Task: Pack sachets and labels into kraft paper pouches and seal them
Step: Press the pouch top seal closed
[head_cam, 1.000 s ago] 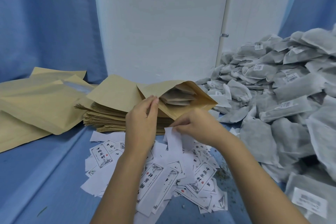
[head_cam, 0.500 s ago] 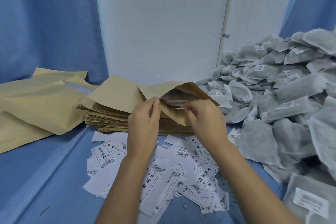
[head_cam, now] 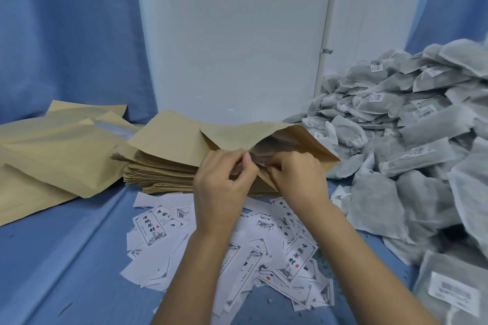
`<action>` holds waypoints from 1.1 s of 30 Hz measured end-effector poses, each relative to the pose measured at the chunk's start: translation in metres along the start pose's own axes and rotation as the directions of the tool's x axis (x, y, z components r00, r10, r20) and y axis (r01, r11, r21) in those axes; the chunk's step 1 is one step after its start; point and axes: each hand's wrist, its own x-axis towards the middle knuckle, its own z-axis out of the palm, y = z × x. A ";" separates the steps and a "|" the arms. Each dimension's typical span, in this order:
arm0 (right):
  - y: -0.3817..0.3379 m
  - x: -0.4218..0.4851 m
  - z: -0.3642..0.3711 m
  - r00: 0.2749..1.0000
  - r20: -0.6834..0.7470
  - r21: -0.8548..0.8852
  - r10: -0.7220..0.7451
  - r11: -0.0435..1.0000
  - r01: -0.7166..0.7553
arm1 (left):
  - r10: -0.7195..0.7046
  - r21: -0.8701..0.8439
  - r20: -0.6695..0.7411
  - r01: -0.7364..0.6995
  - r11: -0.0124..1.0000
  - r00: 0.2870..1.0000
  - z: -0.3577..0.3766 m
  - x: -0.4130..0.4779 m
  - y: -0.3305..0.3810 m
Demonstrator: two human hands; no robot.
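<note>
An open kraft paper pouch [head_cam: 237,134] lies on a stack of flat pouches [head_cam: 161,171], its mouth facing right with grey sachets inside. My left hand [head_cam: 221,182] pinches the near edge of the mouth. My right hand [head_cam: 295,177] has its fingers curled at the opening, pinching the edge there; the label it carried is hidden. White printed labels [head_cam: 298,256] lie scattered below my hands. Grey sachets [head_cam: 412,140] are heaped on the right.
Filled kraft pouches [head_cam: 60,150] lie at the left on the blue table cover [head_cam: 66,258]. A white panel [head_cam: 232,34] stands behind, with blue curtains on both sides. Dark crumbs dot the cloth near the labels.
My right hand lifted a white label from the pile up into the pouch mouth. It now sits at the opening close to my left hand, and the mouth has narrowed.
</note>
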 end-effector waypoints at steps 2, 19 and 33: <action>0.000 0.000 0.000 1.000 0.026 0.015 -0.005 1.000 0.005 | 0.001 0.001 0.002 -0.001 1.000 1.000 0.001 -0.001 0.000; -0.042 -0.011 0.010 0.806 0.590 0.801 -0.049 0.164 -0.576 | -0.478 -0.199 0.235 0.524 0.828 0.846 0.002 0.009 -0.001; -0.051 -0.016 0.010 0.798 0.512 0.820 0.319 0.094 -0.564 | -0.706 -0.004 0.423 0.781 0.625 0.568 0.006 0.012 -0.005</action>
